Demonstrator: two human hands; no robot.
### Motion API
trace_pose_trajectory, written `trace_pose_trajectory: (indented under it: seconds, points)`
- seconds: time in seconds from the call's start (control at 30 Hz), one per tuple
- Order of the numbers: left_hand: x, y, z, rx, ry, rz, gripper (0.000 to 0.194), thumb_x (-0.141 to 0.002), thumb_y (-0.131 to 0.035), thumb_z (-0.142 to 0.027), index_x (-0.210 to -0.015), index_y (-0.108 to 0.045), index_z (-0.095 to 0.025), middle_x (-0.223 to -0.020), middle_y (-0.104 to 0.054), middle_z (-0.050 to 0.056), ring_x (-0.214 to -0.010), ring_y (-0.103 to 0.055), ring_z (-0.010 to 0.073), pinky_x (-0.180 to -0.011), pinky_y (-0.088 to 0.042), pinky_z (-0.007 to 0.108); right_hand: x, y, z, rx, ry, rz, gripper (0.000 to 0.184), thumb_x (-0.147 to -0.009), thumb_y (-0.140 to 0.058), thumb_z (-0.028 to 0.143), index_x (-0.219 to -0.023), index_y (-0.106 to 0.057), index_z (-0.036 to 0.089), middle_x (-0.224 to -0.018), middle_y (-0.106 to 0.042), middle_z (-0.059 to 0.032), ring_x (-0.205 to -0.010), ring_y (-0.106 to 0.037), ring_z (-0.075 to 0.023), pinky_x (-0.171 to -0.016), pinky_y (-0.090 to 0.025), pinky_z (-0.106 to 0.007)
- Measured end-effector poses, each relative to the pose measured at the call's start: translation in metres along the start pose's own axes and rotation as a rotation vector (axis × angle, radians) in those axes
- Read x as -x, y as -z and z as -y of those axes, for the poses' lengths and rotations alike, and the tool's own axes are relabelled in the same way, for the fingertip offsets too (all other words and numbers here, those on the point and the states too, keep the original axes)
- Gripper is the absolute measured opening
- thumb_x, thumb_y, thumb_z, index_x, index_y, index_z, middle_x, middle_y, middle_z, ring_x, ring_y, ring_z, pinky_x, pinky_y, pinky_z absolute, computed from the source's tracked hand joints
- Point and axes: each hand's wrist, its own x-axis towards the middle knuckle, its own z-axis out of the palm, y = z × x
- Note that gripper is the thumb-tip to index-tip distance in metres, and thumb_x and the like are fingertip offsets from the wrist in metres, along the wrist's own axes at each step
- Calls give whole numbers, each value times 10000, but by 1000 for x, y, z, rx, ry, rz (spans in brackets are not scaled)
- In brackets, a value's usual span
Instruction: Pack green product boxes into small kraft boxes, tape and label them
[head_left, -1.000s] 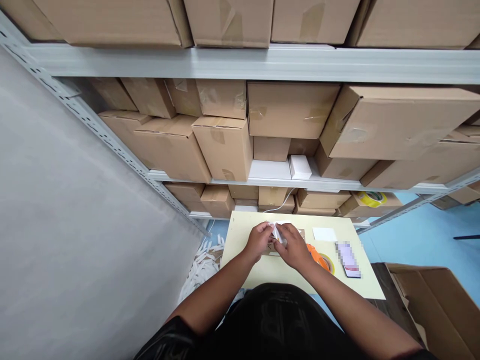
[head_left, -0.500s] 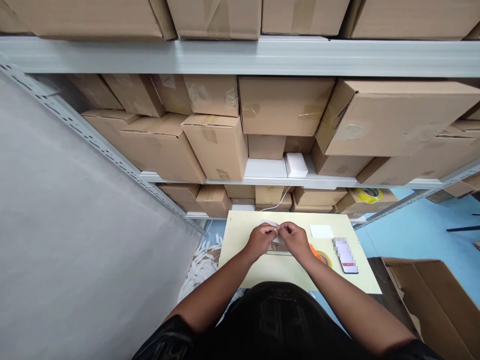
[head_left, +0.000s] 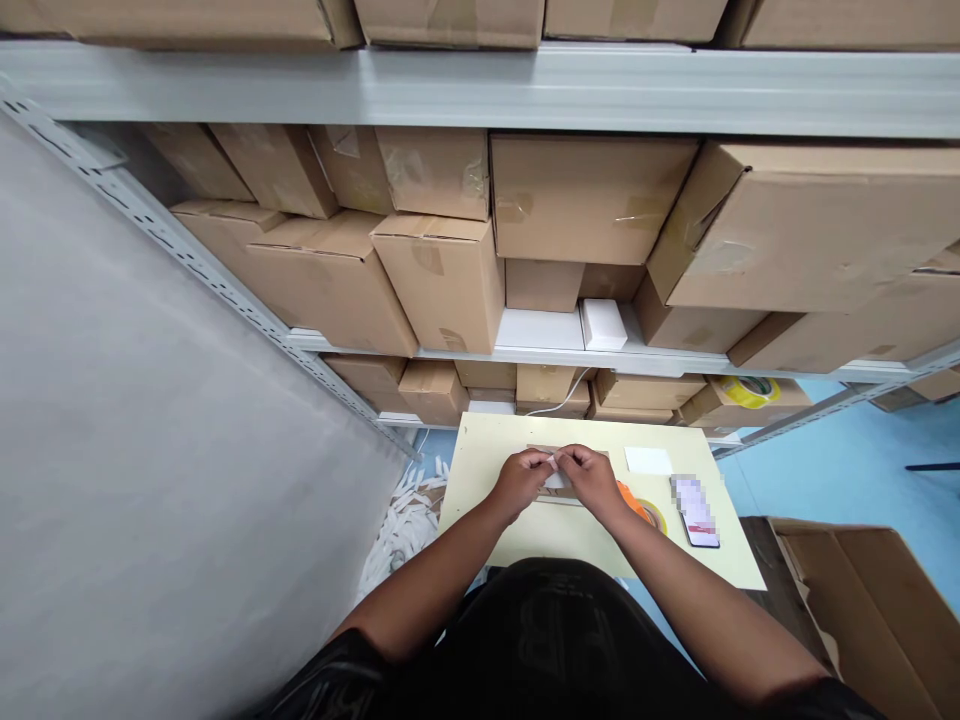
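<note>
Over the table, my left hand [head_left: 520, 483] and my right hand [head_left: 592, 480] meet, thumbs and fingertips pinched together. Between them is a small white piece of paper [head_left: 556, 481], perhaps a label; the fingers cover much of it. Directly below lies a small brown cardboard box [head_left: 540, 449], partly hidden by both hands. Close to my right wrist sit an orange tape dispenser [head_left: 631, 501] and a roll of tape [head_left: 655, 517], both partly behind the forearm.
The pale yellow table [head_left: 480, 440] also bears a white card [head_left: 649, 460] and a phone [head_left: 696, 512]. Shelves of cardboard boxes [head_left: 439, 285] rise beyond it. White scraps [head_left: 401, 525] cover the floor at left. An open carton [head_left: 862, 590] stands at right.
The view has shifted slightly, so the shelves appear higher and further right. The white paper has come down and nearer me, and the box's far edge now shows behind the hands.
</note>
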Motion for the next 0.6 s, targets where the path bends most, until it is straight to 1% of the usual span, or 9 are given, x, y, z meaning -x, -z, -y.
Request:
trace_pose_trajectory:
  seconds: [0.1, 0.2, 0.3, 0.37, 0.43, 0.5, 0.53, 0.6]
  points:
    - [2, 0, 1, 66, 73, 14, 309, -748, -771, -446, -815, -791, -145, -726, -663, 34, -641, -540, 147, -645, -433, 288, 0, 1, -2, -4, -34, -24, 328, -848, -605, 496, -757, -722, 203, -706, -693, -18, -682, -597, -187, -642, -453, -290]
    - [2, 2, 3, 127, 121, -3, 347, -717, -792, -455, -830, -774, -128, -687, -643, 25, -609, -514, 128, -628, -421, 275, -2, 4, -7, -67, -79, -46, 341, -848, -613, 516, -729, -690, 206, -630, -642, -1, -622, -566, -177, -611, -441, -288]
    - [2, 9, 9, 167, 132, -62, 327, -700, -798, -446, -778, -734, -135, -612, -579, -9, -582, -484, 111, -612, -405, 258, -4, 9, -9, -170, -112, -106, 316, -842, -633, 510, -753, -682, 210, -621, -629, 8, -614, -572, -175, -623, -459, -290]
    - [3, 20, 16, 183, 135, -116, 308, -693, -792, -436, -724, -689, -147, -587, -544, -23, -574, -477, 107, -602, -402, 251, -6, 14, -9, -205, -106, -164, 298, -841, -643, 499, -759, -675, 214, -629, -620, 12, -615, -567, -171, -627, -461, -287]
    - [4, 37, 26, 180, 149, -175, 301, -679, -784, -427, -707, -658, -156, -586, -534, -28, -572, -480, 106, -593, -403, 244, -7, 18, -8, -219, -94, -203, 292, -845, -647, 496, -757, -665, 218, -635, -607, 16, -615, -551, -165, -614, -450, -280]
    - [7, 63, 40, 154, 178, -240, 299, -661, -773, -423, -736, -653, -159, -594, -534, -31, -566, -485, 105, -582, -406, 237, -7, 20, -7, -226, -87, -215, 299, -844, -650, 505, -758, -660, 219, -640, -596, 18, -611, -529, -160, -591, -433, -272]
    - [9, 79, 48, 129, 197, -269, 301, -656, -762, -427, -738, -644, -162, -591, -530, -34, -557, -483, 105, -569, -402, 234, -7, 20, -7, -223, -87, -214, 310, -839, -655, 516, -758, -660, 217, -642, -594, 17, -608, -518, -158, -582, -425, -270]
    - [15, 117, 65, 39, 231, -319, 302, -660, -738, -434, -759, -638, -166, -587, -533, -35, -553, -498, 112, -572, -422, 235, -6, 18, -6, -206, -87, -204, 343, -825, -669, 548, -757, -667, 211, -644, -597, 11, -607, -507, -158, -575, -418, -271]
